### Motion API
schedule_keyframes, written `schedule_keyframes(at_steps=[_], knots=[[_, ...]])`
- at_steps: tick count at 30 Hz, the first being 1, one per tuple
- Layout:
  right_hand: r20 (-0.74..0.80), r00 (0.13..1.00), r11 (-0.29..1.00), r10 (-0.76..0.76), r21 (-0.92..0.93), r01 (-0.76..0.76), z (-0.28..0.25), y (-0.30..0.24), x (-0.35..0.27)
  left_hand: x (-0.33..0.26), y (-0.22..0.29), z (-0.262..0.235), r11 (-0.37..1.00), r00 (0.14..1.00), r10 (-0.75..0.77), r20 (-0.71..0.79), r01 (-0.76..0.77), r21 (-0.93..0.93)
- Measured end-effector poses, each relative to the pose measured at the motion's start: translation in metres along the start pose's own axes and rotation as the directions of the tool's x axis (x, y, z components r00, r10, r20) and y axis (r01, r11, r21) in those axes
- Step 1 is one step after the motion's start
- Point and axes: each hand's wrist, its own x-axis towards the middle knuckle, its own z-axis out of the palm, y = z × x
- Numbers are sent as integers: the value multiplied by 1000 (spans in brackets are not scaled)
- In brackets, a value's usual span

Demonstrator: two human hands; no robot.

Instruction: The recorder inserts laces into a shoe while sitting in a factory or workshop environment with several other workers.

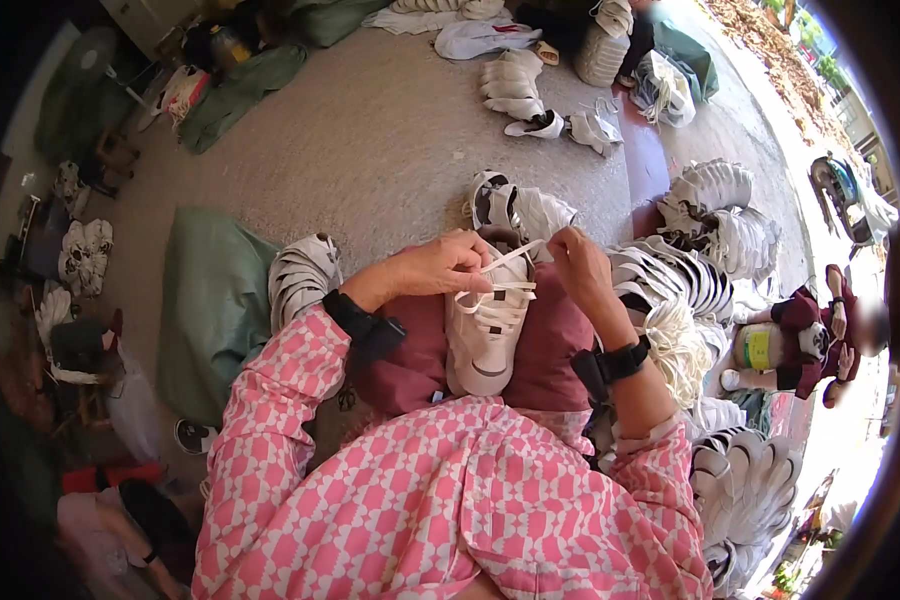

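Note:
A white sneaker point(482, 340) rests upright between my knees, on my dark red trousers, toe pointing toward me. My left hand point(440, 265) pinches a white shoelace point(508, 258) at the top of the shoe. The other end of that lace is gripped by my right hand point(580, 265), and it stretches between both hands. More lace crosses the eyelets below. Both wrists wear black bands, and my sleeves are pink and white patterned.
Rows of white sneakers point(670, 280) lie stacked to my right, with more point(740, 490) lower right. A green sack point(210, 300) and another pair point(305, 275) sit to my left. A small seated person point(805, 335) is at the right. More shoes point(530, 95) lie on the concrete floor ahead.

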Motion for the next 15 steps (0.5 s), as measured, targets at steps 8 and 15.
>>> schedule_keyframes(at_steps=[8,15], knots=[[27,997,979,72,191,-76,-9,15,-8,-10,1,-4,991,997,-54,49,59,-121],[273,921,839,-277,535,94,-29,0,-22,-25,16,3,952,981,161,-112,-124,279]])
